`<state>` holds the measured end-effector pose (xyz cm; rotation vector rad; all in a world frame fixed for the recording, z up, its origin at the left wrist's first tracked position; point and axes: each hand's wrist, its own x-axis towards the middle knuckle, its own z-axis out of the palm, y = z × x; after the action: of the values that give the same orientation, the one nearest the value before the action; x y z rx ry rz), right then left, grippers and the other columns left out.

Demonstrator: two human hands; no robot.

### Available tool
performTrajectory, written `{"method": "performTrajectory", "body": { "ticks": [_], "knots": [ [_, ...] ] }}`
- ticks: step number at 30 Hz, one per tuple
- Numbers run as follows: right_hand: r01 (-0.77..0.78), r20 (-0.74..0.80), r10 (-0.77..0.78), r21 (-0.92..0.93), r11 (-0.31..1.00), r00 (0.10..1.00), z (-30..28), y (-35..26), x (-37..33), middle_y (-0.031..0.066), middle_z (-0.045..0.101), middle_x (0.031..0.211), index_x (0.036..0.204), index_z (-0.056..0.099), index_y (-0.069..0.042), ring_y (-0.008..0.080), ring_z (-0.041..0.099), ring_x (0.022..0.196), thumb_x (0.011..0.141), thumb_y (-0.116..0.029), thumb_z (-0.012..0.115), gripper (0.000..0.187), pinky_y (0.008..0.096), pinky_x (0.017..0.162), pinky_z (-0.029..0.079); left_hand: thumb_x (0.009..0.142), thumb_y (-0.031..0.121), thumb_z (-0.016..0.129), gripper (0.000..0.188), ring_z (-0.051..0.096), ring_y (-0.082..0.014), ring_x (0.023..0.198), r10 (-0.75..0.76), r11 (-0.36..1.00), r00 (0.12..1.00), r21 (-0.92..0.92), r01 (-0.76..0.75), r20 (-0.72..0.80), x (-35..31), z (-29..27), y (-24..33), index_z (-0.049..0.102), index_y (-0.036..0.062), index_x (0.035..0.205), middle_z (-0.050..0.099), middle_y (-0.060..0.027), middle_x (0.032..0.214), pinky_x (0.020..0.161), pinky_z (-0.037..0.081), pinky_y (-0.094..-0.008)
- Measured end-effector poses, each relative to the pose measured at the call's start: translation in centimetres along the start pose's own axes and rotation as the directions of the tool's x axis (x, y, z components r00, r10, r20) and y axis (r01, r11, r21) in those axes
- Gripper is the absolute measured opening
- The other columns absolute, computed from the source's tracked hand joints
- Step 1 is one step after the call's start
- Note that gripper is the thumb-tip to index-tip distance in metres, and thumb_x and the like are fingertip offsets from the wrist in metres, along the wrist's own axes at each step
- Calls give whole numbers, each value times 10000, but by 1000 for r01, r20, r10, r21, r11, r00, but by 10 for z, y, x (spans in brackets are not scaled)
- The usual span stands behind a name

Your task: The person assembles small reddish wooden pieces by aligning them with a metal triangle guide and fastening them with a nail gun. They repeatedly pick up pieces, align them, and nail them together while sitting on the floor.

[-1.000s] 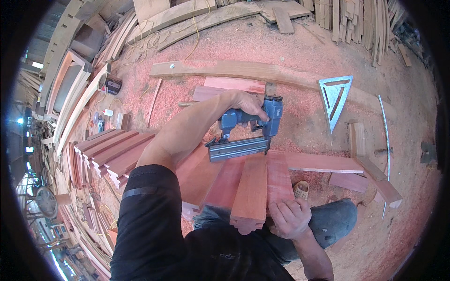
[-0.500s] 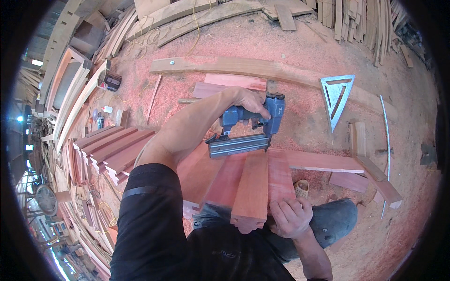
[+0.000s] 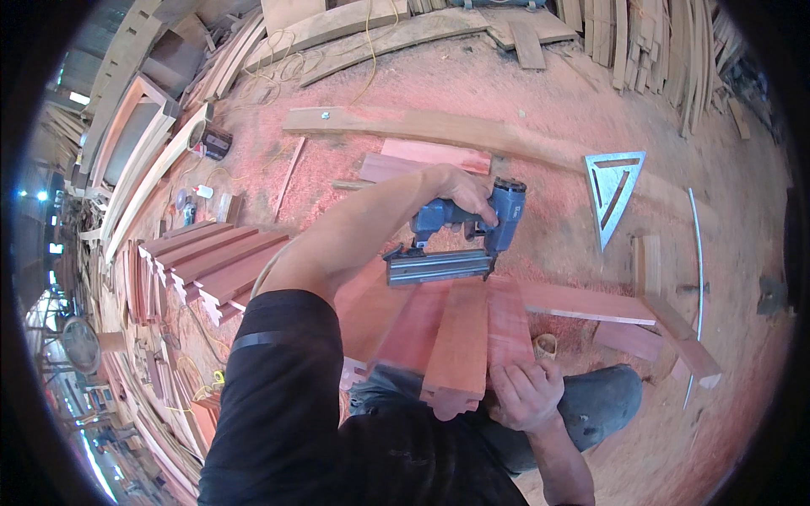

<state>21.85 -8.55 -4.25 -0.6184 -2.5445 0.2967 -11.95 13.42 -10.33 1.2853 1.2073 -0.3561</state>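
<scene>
My left hand (image 3: 466,191) is wrapped around the handle of a blue nail gun (image 3: 510,207), whose silver magazine points left. The gun's nose is down at the far end of the boards, by the seam between a brownish middle board (image 3: 456,337) and a redder board (image 3: 506,325) to its right; whether it touches cannot be made out. Fingers curled, my right hand (image 3: 530,395) grips the near end of that redder board. The middle board's near end has a stepped, rounded profile. More reddish boards (image 3: 371,312) lie left of it, partly under my left arm.
A silver triangular square (image 3: 614,194) lies on the sawdust-covered floor at the right, near a thin pale strip (image 3: 698,270). A long curved plank (image 3: 405,124) lies beyond the gun. Stacked profiled boards (image 3: 211,261) stand at the left. A reddish plank (image 3: 591,304) extends rightward.
The whole view has shifted slightly, so most things sit a little further right. Both hands keep their holds, and the nail gun stays at the boards' far end.
</scene>
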Motion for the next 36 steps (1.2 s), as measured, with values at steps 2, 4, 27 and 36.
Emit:
{"method": "performTrajectory", "body": {
  "ticks": [2,4,27,36],
  "knots": [
    [8,7,-9,8,1000,1000,0,1,2,22,706,947,1096,785,-81,205,670,880,714,-333,766,458,422,846,475,1007,447,737,523,765,-257,796,-6,1000,999,26,7,-39,-3,3,6,762,-26,1228,805,-159,1024,683,612,-441],
    [15,-1,-15,12,1000,1000,0,3,4,22,698,938,1090,782,-81,210,664,875,704,-320,769,454,425,841,474,1004,439,728,494,770,-276,816,22,995,995,98,-12,-94,-8,10,15,783,-22,1174,810,-160,995,704,610,-452],
    [-93,57,84,168,981,995,0,69,90,147,714,941,1051,713,-57,389,689,895,746,-165,802,336,515,813,540,928,176,738,464,741,-528,866,-574,623,-209,-588,516,-792,-407,383,-143,635,54,1363,748,-313,936,744,561,-625],
    [-179,98,173,57,982,980,5,70,96,163,698,934,986,685,-57,412,675,902,753,-152,816,284,528,790,533,1003,309,680,655,774,-491,846,-826,376,-203,-782,497,-526,-125,620,-306,446,7,1535,767,-305,912,731,610,-617]
  ]
}}
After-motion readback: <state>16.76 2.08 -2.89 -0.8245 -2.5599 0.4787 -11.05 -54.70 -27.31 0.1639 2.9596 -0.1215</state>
